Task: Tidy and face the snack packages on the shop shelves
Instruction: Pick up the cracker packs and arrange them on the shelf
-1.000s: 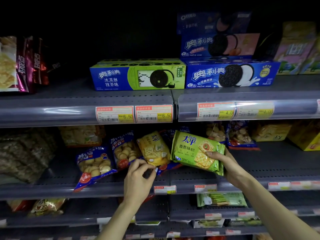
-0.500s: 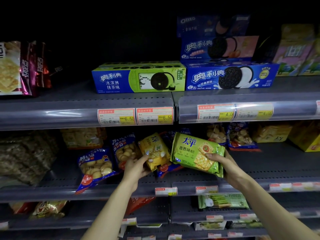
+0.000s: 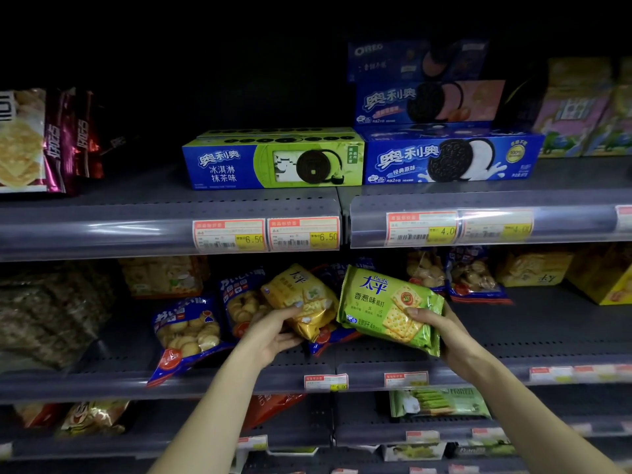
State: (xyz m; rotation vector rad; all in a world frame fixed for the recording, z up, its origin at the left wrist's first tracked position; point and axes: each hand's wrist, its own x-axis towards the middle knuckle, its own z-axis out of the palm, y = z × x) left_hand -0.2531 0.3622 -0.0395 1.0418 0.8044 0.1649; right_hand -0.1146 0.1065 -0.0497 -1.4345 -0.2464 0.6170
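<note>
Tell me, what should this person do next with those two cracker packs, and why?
Probably stand the yellow pack upright, label forward: the left hand grips it tilted atop blue biscuit bags, while the right hand holds the green pack off the shelf.

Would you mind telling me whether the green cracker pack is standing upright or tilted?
Tilted. The green cracker pack slopes down to the right, its printed text slanting, held in the right hand.

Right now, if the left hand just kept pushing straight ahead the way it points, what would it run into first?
The left hand already grips the yellow cracker pack. Pushed further up and back, that pack would probably meet the blue biscuit bag beside and behind it first, though depth on the dim shelf is hard to judge.
</note>
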